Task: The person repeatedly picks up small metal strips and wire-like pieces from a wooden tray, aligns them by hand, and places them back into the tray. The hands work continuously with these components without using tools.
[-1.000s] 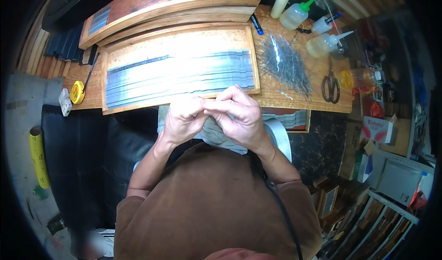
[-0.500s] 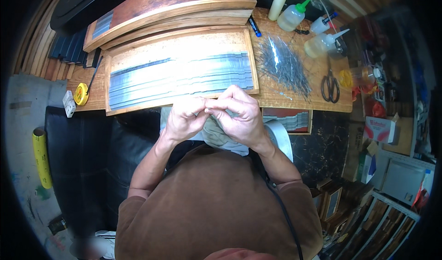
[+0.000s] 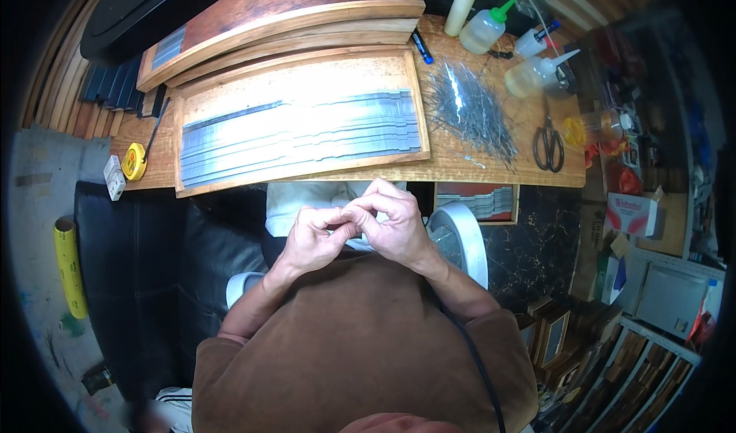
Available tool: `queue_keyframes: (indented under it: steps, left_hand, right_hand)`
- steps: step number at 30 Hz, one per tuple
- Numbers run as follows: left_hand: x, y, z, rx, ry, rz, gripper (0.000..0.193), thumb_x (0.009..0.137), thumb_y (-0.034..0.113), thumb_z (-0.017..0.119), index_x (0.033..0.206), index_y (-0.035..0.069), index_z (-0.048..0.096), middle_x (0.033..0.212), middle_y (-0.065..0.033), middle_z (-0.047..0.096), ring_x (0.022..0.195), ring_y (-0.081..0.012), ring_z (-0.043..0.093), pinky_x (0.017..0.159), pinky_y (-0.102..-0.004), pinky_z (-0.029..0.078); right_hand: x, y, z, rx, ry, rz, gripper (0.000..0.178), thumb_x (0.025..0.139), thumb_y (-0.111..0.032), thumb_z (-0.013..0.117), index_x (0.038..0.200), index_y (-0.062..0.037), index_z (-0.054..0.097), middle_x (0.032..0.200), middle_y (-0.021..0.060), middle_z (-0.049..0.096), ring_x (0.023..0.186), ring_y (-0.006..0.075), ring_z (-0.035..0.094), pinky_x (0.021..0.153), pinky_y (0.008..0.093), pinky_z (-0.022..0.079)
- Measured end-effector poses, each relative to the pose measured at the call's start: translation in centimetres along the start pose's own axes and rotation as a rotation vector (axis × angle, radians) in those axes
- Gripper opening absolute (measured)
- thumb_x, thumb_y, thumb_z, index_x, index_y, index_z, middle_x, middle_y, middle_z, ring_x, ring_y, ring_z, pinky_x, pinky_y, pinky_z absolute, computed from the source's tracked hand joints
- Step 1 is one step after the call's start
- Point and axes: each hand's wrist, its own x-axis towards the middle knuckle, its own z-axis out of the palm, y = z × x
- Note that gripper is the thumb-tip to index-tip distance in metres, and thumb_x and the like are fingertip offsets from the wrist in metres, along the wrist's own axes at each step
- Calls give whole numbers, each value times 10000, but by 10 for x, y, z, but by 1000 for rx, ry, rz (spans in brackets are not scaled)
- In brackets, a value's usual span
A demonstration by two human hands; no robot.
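My left hand [image 3: 313, 237] and my right hand [image 3: 392, 226] meet in front of my chest, fingertips pinched together. Whatever lies between the fingers is too small or too hidden to name. Both hands are above my lap, just short of the table's front edge. Beyond them a shallow wooden tray [image 3: 307, 175] rests on the table, holding rows of thin grey metal strips [image 3: 360, 130]. To the right of the tray is a loose heap of thin dark wire-like pieces [image 3: 469, 111], with a shiny clear strip across it.
Black-handled scissors [image 3: 549, 149] and squeeze bottles [image 3: 484, 34] stand or lie at the table's right. A blue marker [image 3: 422, 47] is beside stacked wooden trays [image 3: 299, 42]. A yellow tape measure [image 3: 134, 161] sits at left. Below the table edge is another tray [image 3: 479, 203].
Both hands have come down and back toward my chest, away from the tray's front edge, still pinched together. My lap and the chair's white armrests show more now.
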Motion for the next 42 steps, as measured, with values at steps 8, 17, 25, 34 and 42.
queue_keyframes:
  steps: [8,17,25,34,42]
  left_hand:
    - [-9,-16,2,-160,11,-110,153,975,46,736,1100,-32,776,953,-74,794,861,-103,715,796,-263,581]
    - [14,-11,-10,-421,-158,-498,157,975,65,712,1075,-48,758,933,-126,785,819,-200,776,647,-265,616]
    - [32,-38,-19,-524,-184,-482,141,985,123,727,1012,-11,759,937,-121,791,801,-200,781,598,-242,594]
    - [15,-34,-12,0,-52,-232,121,975,68,748,1033,-32,783,896,-27,778,864,-76,669,780,-266,552]
    - [-19,-33,-4,415,210,159,58,918,38,753,884,-9,753,668,-158,659,515,-204,616,493,-332,450]
  right_hand:
    - [5,-4,-9,148,-131,149,89,902,-71,801,953,-2,779,807,53,645,705,119,606,632,279,501]
    - [-11,40,1,532,-127,578,151,983,-112,744,1003,38,743,821,35,706,591,53,625,518,199,494]
    - [-7,57,13,802,32,698,145,1002,-98,701,943,27,746,783,52,706,566,56,621,476,202,498]
    - [-10,43,11,428,-16,500,140,933,-52,777,1055,15,783,816,18,702,702,91,639,644,254,527]
    - [-7,16,18,67,-53,-8,86,853,-8,809,937,-20,796,855,85,672,754,179,652,662,297,519]
